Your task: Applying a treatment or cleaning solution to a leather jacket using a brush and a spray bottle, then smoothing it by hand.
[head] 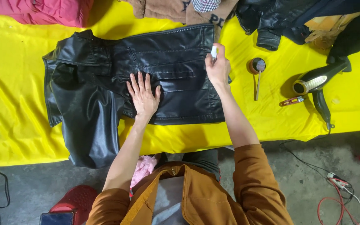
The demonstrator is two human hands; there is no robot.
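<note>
Seen from above, the left hand presses flat and open on a soft, floppy, likely slippery black leather jacket spread on the yellow table, while the right hand pinches a small white tube over its hem.

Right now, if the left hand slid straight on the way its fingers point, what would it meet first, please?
More of the black leather jacket, which the left hand lies flat on; beyond its far edge, probably the brown fleece garment.
</note>
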